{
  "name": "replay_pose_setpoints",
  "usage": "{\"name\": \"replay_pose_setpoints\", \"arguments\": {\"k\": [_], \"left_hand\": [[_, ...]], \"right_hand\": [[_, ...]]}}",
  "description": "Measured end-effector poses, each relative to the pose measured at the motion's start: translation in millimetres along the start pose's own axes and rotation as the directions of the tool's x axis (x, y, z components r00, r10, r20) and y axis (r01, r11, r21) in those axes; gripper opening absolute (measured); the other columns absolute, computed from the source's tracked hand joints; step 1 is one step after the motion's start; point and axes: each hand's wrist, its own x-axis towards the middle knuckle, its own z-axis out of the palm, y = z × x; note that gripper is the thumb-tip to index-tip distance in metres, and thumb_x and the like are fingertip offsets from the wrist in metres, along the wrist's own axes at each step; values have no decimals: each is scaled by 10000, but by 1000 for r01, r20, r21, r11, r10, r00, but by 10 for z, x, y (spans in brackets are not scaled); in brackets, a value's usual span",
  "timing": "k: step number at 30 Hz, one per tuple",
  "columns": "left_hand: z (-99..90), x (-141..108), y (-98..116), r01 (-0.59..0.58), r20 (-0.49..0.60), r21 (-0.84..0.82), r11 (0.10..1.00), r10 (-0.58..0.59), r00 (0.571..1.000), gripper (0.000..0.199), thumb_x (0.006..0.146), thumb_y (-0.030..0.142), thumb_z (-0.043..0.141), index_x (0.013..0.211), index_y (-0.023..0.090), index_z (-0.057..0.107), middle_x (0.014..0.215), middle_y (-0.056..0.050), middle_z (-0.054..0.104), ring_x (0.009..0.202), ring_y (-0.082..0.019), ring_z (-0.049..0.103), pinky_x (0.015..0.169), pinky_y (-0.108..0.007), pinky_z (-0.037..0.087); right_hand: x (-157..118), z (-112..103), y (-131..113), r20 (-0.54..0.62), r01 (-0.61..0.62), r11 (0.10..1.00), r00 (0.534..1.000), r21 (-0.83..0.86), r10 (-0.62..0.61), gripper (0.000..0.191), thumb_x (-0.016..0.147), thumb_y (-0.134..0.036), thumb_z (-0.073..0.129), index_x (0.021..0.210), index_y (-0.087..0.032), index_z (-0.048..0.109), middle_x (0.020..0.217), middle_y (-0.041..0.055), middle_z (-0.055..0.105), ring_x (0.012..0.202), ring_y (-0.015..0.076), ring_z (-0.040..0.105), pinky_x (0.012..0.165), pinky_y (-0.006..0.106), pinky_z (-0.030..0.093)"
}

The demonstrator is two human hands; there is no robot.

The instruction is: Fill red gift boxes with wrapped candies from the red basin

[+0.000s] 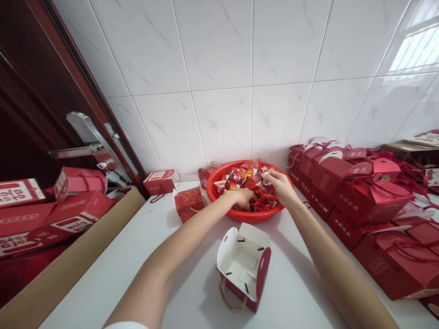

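Observation:
A red plastic basin [255, 218] full of wrapped candies [237, 175] stands against the wall. My left hand [243, 198] reaches down into the candies, and its fingertips are hidden among the red wrappers. At the basin's right side, my right hand [280, 186] pinches a small red-and-white wrapped candy [265, 179] between thumb and fingers. On the white table [192, 292], between my forearms, an open red gift box [245, 262] stands with its flaps up. Its white inside holds no candy, and a rope handle hangs at its front.
Stacked red gift boxes [356, 196] with cords line the right side. At the left, more red boxes [73, 214] fill a cardboard carton [85, 244] by a brown door [30, 91]. A small red box [188, 202] stands just left of the basin.

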Motion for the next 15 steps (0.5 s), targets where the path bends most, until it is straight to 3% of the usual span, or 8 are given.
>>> {"name": "replay_pose_setpoints", "arguments": {"k": [5, 8, 12, 15], "left_hand": [[-40, -34, -52, -44, -33, -12, 999, 44, 998, 168, 521, 126, 794, 640, 223, 725, 521, 24, 606, 546, -190, 558, 586, -293, 409], [-77, -91, -159, -138, -180, -118, 983, 115, 977, 147, 583, 271, 830, 686, 205, 748, 600, 17, 658, 614, -181, 592, 610, -274, 421], [-96, -143, -279, -273, -446, -369, 888, 88, 891, 318, 680, 375, 801, 933, 183, 784, 934, -51, 779, 874, -226, 682, 788, -302, 503], [-94, -141, -311, -331, -560, -462, 823, 19, 828, 390, 709, 421, 799, 1005, 169, 771, 1064, -88, 774, 992, -262, 687, 887, -345, 512]], "right_hand": [[-13, -7, -9, -10, -11, 1000, 1000, -6, 11, 477, 567, -593, 846, 632, -215, 561, 584, -16, 588, 555, 128, 514, 542, 271, 415], [-11, -9, -11, -29, -12, 1000, 999, -2, 12, 469, 562, -583, 847, 643, -212, 572, 597, -13, 607, 555, 128, 525, 546, 272, 423], [-6, -3, -15, -38, -27, 999, 999, 43, 29, 426, 566, -539, 837, 653, -223, 565, 585, -13, 607, 547, 141, 526, 540, 287, 425], [1, -1, -11, -82, -51, 997, 995, 58, 56, 413, 551, -518, 832, 653, -233, 552, 595, -15, 596, 556, 154, 529, 527, 294, 424]]}}
